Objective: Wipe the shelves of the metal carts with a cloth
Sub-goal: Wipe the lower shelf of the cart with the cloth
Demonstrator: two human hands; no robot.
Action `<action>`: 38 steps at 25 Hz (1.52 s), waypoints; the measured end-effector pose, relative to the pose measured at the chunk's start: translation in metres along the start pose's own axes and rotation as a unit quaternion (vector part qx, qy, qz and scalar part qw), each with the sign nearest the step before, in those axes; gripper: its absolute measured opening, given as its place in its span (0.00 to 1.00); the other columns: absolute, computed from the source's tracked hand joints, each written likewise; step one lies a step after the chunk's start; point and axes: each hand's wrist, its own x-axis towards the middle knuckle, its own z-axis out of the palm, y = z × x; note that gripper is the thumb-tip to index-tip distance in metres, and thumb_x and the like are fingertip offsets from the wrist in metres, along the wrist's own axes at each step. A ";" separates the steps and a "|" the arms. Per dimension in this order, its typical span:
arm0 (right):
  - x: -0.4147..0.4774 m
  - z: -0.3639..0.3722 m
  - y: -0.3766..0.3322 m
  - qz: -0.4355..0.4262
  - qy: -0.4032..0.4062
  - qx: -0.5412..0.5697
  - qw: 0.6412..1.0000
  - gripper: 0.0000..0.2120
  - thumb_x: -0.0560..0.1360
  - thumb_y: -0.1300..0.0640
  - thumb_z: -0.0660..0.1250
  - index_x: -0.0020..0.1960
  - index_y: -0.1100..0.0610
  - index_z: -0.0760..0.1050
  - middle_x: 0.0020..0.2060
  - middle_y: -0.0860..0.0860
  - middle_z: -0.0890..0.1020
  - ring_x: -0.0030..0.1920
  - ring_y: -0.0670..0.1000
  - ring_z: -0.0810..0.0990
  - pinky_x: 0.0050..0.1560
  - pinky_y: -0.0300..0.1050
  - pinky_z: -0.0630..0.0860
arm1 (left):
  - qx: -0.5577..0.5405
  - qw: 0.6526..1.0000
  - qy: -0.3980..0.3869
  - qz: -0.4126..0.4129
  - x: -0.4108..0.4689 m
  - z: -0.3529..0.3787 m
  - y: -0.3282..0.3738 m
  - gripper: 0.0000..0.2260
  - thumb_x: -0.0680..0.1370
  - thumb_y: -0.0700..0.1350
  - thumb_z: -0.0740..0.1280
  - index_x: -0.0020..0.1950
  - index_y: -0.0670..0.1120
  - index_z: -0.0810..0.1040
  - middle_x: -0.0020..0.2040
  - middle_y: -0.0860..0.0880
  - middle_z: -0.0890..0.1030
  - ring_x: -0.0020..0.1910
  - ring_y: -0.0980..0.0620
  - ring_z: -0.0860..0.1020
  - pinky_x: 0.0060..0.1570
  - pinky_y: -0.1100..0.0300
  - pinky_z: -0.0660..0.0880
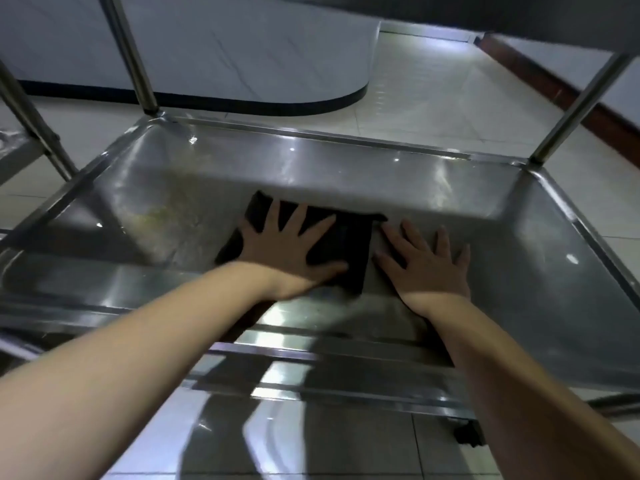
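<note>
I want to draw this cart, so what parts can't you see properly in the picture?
Head view:
- Cloth: its middle is covered by the left hand.
- Upper shelf: cut off by the top edge.
- Wheel: dark, partly behind the right forearm.
- Second cart: cut off by the left edge.

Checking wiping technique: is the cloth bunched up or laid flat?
Laid flat: the dark cloth lies as a rectangle on the shelf, under the spread fingers of the left hand.
</note>
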 end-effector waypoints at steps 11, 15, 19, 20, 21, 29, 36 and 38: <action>0.001 0.007 -0.005 0.008 0.024 0.004 1.000 0.31 0.73 0.27 0.44 0.75 0.30 0.46 0.78 0.36 0.47 0.78 0.60 0.42 0.72 0.69 0.37 | -0.006 0.998 0.010 -0.069 0.110 -0.022 0.023 0.39 0.69 0.80 0.44 0.77 0.66 0.44 0.81 0.50 0.44 0.77 0.34 0.40 0.64 0.21 0.41; 0.001 0.006 -0.002 0.009 0.028 0.016 0.999 0.30 0.74 0.28 0.46 0.74 0.30 0.47 0.78 0.37 0.49 0.78 0.60 0.42 0.71 0.69 0.36 | -0.014 0.996 0.000 -0.083 0.133 -0.028 0.032 0.39 0.70 0.79 0.45 0.78 0.66 0.45 0.81 0.49 0.45 0.77 0.34 0.41 0.64 0.21 0.42; 0.002 0.004 -0.004 0.010 0.008 0.017 1.000 0.30 0.74 0.27 0.45 0.74 0.30 0.47 0.78 0.37 0.49 0.78 0.61 0.42 0.71 0.70 0.37 | -0.004 1.000 0.009 -0.021 0.061 -0.004 0.004 0.39 0.65 0.82 0.41 0.75 0.71 0.41 0.81 0.54 0.44 0.78 0.38 0.40 0.65 0.24 0.42; 0.001 0.004 -0.004 0.010 0.008 0.016 1.000 0.29 0.74 0.27 0.45 0.74 0.30 0.48 0.78 0.37 0.49 0.78 0.61 0.43 0.71 0.71 0.38 | 0.000 1.000 0.018 -0.014 0.037 0.002 -0.015 0.39 0.63 0.83 0.39 0.73 0.73 0.40 0.81 0.56 0.44 0.78 0.41 0.40 0.66 0.26 0.43; 0.001 0.003 -0.005 0.009 0.010 0.016 1.000 0.29 0.74 0.27 0.45 0.74 0.30 0.49 0.78 0.37 0.49 0.78 0.61 0.43 0.71 0.71 0.38 | 0.007 0.999 0.029 -0.019 0.013 0.003 -0.036 0.39 0.62 0.84 0.38 0.72 0.75 0.39 0.80 0.58 0.44 0.79 0.43 0.41 0.68 0.27 0.43; -0.005 0.002 -0.011 -0.004 0.007 0.016 1.000 0.30 0.75 0.28 0.45 0.75 0.33 0.50 0.79 0.40 0.49 0.77 0.65 0.42 0.69 0.72 0.36 | 0.020 0.973 -0.013 -0.228 -0.065 -0.015 -0.090 0.41 0.61 0.83 0.38 0.73 0.74 0.39 0.80 0.57 0.41 0.78 0.40 0.40 0.69 0.28 0.38; -0.010 -0.010 -0.006 -0.025 -0.026 0.031 0.999 0.30 0.75 0.28 0.45 0.75 0.34 0.52 0.79 0.41 0.50 0.77 0.65 0.41 0.70 0.73 0.37 | -0.001 0.994 -0.042 -0.098 -0.084 0.003 0.013 0.42 0.58 0.84 0.42 0.72 0.76 0.39 0.79 0.59 0.40 0.78 0.43 0.37 0.68 0.27 0.40; -0.012 -0.012 -0.007 -0.029 -0.030 0.026 0.999 0.30 0.75 0.29 0.45 0.75 0.35 0.52 0.79 0.42 0.50 0.77 0.65 0.42 0.69 0.73 0.37 | -0.017 0.986 -0.038 -0.161 -0.099 -0.013 -0.052 0.46 0.54 0.86 0.41 0.71 0.76 0.40 0.79 0.60 0.41 0.79 0.46 0.38 0.70 0.29 0.44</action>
